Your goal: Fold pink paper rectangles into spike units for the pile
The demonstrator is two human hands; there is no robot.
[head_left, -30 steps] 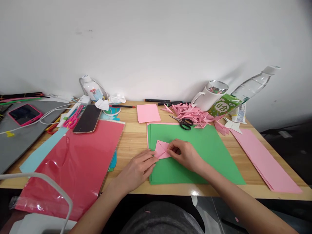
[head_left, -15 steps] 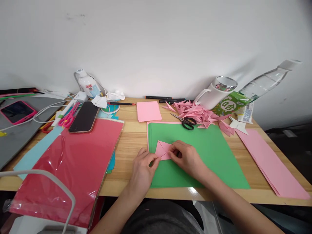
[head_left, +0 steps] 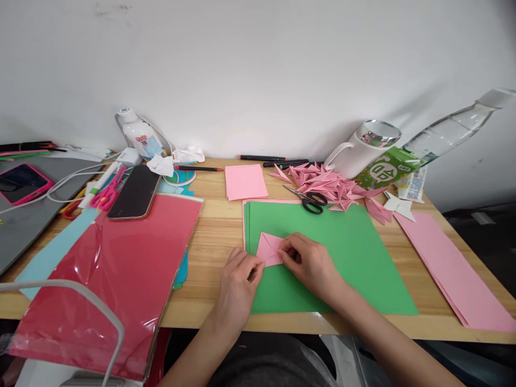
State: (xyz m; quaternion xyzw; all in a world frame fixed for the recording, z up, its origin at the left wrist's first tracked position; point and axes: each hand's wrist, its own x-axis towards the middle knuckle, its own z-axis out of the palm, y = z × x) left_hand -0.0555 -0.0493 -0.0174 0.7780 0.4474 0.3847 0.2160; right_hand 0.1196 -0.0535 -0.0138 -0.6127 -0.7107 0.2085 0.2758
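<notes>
A small pink folded paper with crease lines lies over the green sheets. My left hand pinches its lower left corner between thumb and fingertips. At its right edge, my right hand also has thumb and fingers closed on the paper, covering that side. Beyond the green sheets lies a stack of square pink papers. Black-handled scissors rest at the far edge of the green sheets, beside a heap of folded pink pieces.
On the left are a red sheet in a clear sleeve, a phone and pink scissors. A white mug, a green carton and a leaning clear bottle stand at back right. Long pink strips lie at right.
The view has shifted slightly. Both hands keep nearly the same place and grip on the pink folded paper, the left fingertips having moved only a little.
</notes>
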